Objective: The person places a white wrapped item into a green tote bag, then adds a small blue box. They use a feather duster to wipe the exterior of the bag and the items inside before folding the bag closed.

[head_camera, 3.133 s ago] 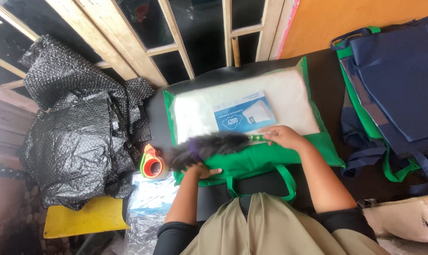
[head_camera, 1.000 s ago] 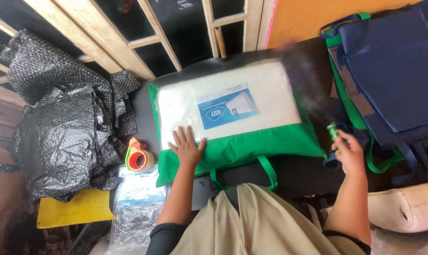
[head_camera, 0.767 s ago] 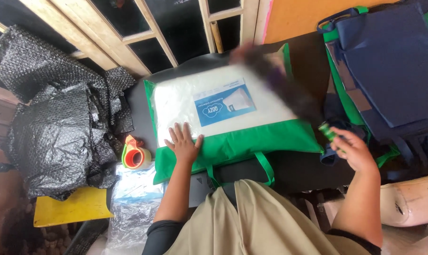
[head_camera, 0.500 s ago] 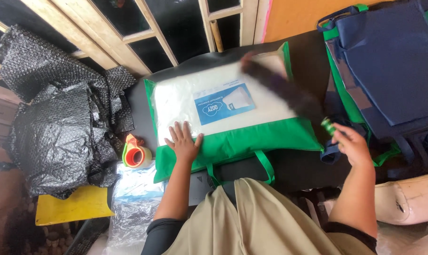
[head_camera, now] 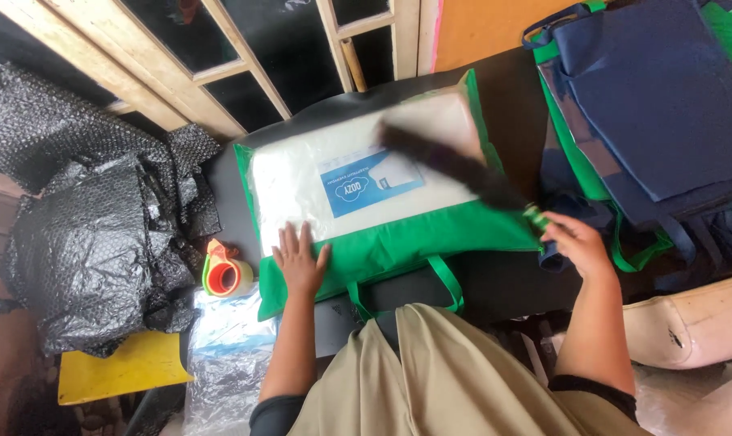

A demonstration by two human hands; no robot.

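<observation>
Both hands are busy over a green fabric bag (head_camera: pixel 398 242) that lies flat on the dark bench (head_camera: pixel 511 97). His or her left hand (head_camera: pixel 299 260) is spread, palm down and fingers fanned, pressed on the bag's lower left part just below its clear front panel. That panel shows a white pillow-like filling with a blue label (head_camera: pixel 370 182) in the middle. The right hand (head_camera: pixel 578 242) is closed around the green handle of a long dark brush (head_camera: pixel 455 165), which slants up and left across the bag's right half; the brush is blurred, so its bristles cannot be made out. Two green loop handles hang from the bag's near edge toward the person's beige clothing.

Just left of the spread hand stands an orange and green tape dispenser (head_camera: pixel 223 273), touching a sheet of clear bubble wrap (head_camera: pixel 229 355). Farther left lies a crumpled heap of black bubble wrap (head_camera: pixel 91 234), with a yellow board (head_camera: pixel 115 371) below it. To the right of the bench, navy and green bags (head_camera: pixel 657 105) are stacked, well apart from the left hand but near the right one.
</observation>
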